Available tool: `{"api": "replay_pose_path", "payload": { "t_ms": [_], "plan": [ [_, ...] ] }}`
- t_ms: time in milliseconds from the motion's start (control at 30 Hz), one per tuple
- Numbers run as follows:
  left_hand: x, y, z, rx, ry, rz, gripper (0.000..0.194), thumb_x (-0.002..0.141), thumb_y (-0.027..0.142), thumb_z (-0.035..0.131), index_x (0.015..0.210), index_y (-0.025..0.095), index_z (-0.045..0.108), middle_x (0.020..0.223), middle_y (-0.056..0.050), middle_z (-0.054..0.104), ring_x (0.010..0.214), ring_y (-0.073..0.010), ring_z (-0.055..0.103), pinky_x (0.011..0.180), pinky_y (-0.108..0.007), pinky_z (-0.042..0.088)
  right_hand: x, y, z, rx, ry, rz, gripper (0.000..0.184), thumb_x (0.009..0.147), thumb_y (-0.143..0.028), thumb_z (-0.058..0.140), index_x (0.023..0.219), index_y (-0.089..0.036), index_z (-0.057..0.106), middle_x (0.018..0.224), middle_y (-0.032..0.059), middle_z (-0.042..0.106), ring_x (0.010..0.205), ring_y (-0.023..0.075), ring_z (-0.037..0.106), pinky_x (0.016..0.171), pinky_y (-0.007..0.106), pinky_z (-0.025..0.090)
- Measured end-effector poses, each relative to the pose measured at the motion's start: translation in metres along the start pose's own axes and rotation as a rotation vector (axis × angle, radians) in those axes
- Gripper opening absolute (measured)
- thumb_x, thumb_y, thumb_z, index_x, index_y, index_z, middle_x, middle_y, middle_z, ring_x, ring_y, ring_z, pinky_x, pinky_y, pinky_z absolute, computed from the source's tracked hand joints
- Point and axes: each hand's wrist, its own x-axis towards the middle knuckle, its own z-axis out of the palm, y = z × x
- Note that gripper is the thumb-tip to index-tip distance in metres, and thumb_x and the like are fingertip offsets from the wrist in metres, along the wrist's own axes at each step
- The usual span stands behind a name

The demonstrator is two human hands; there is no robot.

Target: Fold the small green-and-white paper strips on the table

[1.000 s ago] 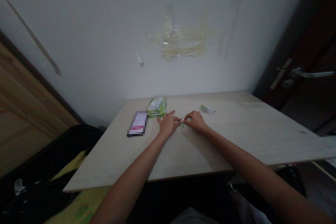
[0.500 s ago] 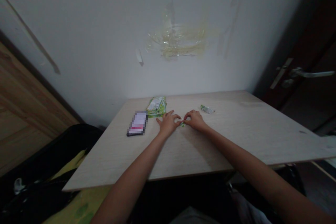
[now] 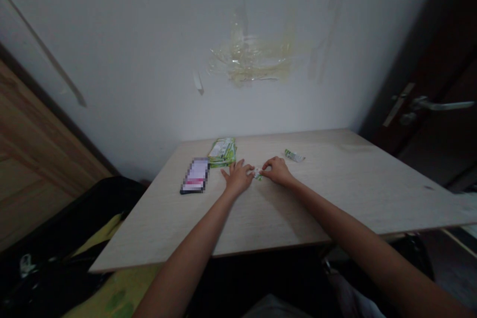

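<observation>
A small folded green-and-white plastic packet (image 3: 258, 175) lies on the table between my two hands. My left hand (image 3: 239, 177) pinches its left edge between thumb and index finger, while the other fingers spread out over the tabletop. On the opposite side, my right hand (image 3: 276, 171) is closed in a pinch at the packet's right edge. Behind my left hand sits a stack of flat green-and-white packets (image 3: 222, 151). A similar packet, folded narrow (image 3: 294, 155), rests beyond my right hand.
A phone (image 3: 196, 175), its screen blurred out, lies left of the stack on the pale wooden table (image 3: 335, 198). The wall (image 3: 149, 59) with old tape rises at the table's back edge. A dark door with a metal handle (image 3: 443, 105) is at the right.
More of the small packet shows between my hands now. My left fingertips have shifted slightly left, a little farther from the right ones. The phone, stack and other packet have stayed put.
</observation>
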Motion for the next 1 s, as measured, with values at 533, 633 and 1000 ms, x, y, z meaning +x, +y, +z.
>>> {"api": "replay_pose_path", "payload": {
  "t_ms": [533, 633, 1000],
  "plan": [
    [0.000, -0.005, -0.009, 0.064, -0.137, -0.012, 0.040, 0.095, 0.043, 0.047, 0.133, 0.048, 0.060, 0.163, 0.001, 0.034, 0.152, -0.0375, 0.021, 0.111, -0.078, 0.014, -0.002, -0.002, -0.002, 0.000, -0.016, 0.005, 0.029, 0.081, -0.046, 0.073, 0.095, -0.022, 0.079, 0.109, 0.0102, 0.068, 0.113, 0.0243, 0.055, 0.100, 0.032, 0.038],
    [0.000, -0.007, -0.010, 0.066, -0.149, -0.004, 0.041, 0.095, 0.042, 0.048, 0.133, 0.048, 0.059, 0.163, 0.000, 0.033, 0.152, -0.0373, 0.020, 0.112, -0.077, 0.012, -0.002, -0.002, -0.001, -0.007, -0.011, -0.001, 0.028, 0.081, -0.045, 0.072, 0.095, -0.022, 0.079, 0.107, 0.0098, 0.068, 0.112, 0.0242, 0.056, 0.100, 0.032, 0.038],
    [-0.005, -0.010, -0.004, -0.020, 0.012, 0.020, 0.033, 0.089, 0.044, 0.062, 0.121, 0.041, 0.069, 0.151, -0.004, 0.051, 0.145, -0.0325, 0.035, 0.115, -0.071, 0.018, -0.001, 0.012, 0.015, 0.053, 0.074, -0.086, 0.023, 0.081, -0.040, 0.075, 0.091, -0.019, 0.079, 0.103, 0.0114, 0.072, 0.105, 0.0250, 0.059, 0.097, 0.034, 0.037]
  ]
}}
